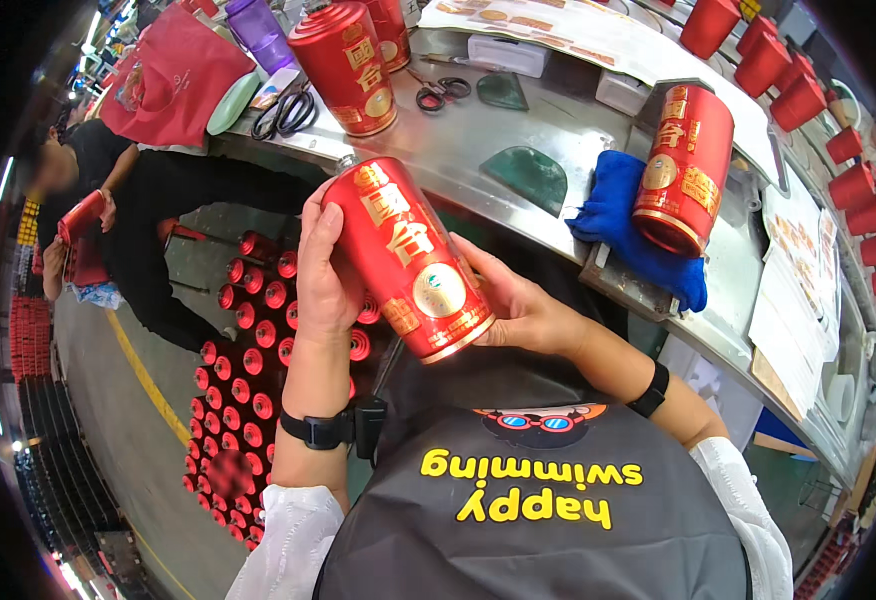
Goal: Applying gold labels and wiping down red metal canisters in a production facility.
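my left hand and right hand hold the tilted bottle, fingers against its sides; another bottle touches the cloth.

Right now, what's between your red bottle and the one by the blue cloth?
The head view shows a flat green piece and some blue cloth between the held bottle and resting bottle.

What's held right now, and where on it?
A red cylindrical container, by its sides: left hand along its left side, right hand on its right side near the base.
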